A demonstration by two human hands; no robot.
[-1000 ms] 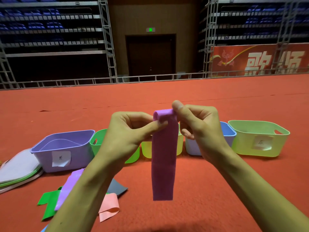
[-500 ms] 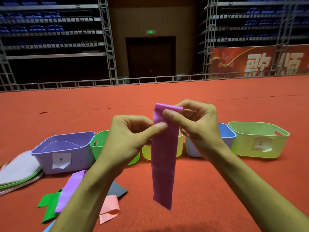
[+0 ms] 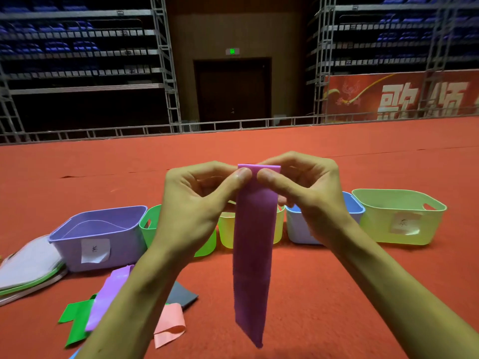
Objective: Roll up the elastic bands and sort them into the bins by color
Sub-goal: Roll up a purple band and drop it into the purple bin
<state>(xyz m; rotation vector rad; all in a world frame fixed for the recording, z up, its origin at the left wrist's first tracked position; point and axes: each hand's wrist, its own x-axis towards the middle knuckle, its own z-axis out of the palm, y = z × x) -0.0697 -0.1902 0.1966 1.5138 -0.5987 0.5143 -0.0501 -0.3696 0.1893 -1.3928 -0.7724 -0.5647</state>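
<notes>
Purple band point(image 3: 252, 255) is up in the air dead centre, hanging straight down with its lower tip loose above the red floor point(image 3: 337, 294). Left hand point(image 3: 191, 211) and right hand point(image 3: 308, 198) both pinch its top edge, thumbs on the near face almost touching each other, and the other fingers tucked behind it.

My read: this is the very start of the roll. The top edge looks like it has one small fold at most, and the whole length is unrolled. The next move probably needs the thumbs to curl that edge over tight and even, then walk it down, or the roll goes lopsided. After that I'd guess it goes in the purple bin point(image 3: 103, 244) at 9 o'clock from the band.

Waiting at 7 to 8 o'clock on the floor: a lilac band point(image 3: 108, 299), a green band point(image 3: 75, 322), a grey band point(image 3: 181, 294) and a pink band point(image 3: 169, 325), all unrolled.

Hard to see:
- the green bin point(image 3: 147, 221) and yellow bin point(image 3: 225, 234) are half covered by the left hand and the band
- the blue bin point(image 3: 298, 229) sits mostly behind the right hand
- the labels on the purple bin and the pale green bin point(image 3: 383, 229) at 3 o'clock are too small to read
- can't tell what's inside any bin
- a flat stack point(image 3: 26, 268) at 9 o'clock is cut off by the frame
</notes>
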